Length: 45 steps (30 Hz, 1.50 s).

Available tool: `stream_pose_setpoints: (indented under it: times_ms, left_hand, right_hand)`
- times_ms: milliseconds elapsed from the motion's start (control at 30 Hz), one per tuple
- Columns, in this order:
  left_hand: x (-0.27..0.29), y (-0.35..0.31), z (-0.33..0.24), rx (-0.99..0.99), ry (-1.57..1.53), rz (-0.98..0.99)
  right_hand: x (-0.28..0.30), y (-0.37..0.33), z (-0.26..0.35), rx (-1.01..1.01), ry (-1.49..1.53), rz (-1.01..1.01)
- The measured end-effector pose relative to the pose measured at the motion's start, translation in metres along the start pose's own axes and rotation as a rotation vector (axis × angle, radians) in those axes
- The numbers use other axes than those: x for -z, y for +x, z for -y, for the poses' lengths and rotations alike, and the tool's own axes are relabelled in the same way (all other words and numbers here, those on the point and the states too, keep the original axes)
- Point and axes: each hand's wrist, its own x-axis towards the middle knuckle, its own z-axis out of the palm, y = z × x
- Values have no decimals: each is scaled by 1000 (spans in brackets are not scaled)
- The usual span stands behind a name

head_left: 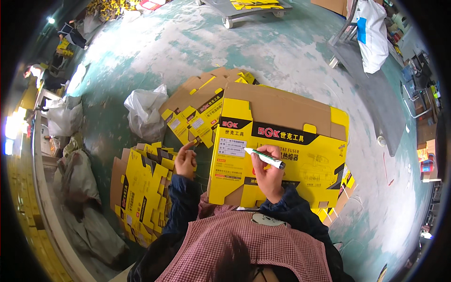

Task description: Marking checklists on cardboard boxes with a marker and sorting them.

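**Marker Grasped Over a Flat Carton**

A marker (267, 159) is grasped in the right hand (269, 175), its tip directed leftward at a label panel (232, 147). Beneath the grip, a yellow-and-brown carton (300, 145) is laid. Farther left, the left hand (186, 161) is loosely curled, unloaded, near stacked cartons (140, 192).

A workshop, by its worn green floor (282, 56), wheeled platform cart (224, 9) and stacks of flattened cartons (286, 110)

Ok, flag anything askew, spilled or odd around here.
The flattened yellow cartons left of the left hand lie splayed, edges unaligned rather than squared up. A thin red strip lies stray on the floor at right. No spill shows.
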Motion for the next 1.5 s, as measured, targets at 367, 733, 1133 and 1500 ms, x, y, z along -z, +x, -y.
stream_pose_setpoints:
  times_ms: [367,733,1133,1500]
  left_hand:
    - [-73,-55,-97,-580,636,165]
    - [-82,-78,-98,-332,313,139]
    - [-43,-34,-131,-594,2,-222]
    - [84,170,-30,-440,-234,-336]
  right_hand:
    - [-1,4,0,-27,42,-74]
    - [9,-11,-1,-7,137,-117]
    - [30,-27,44,150,168,-99]
    - [22,-24,51,-48,284,-45]
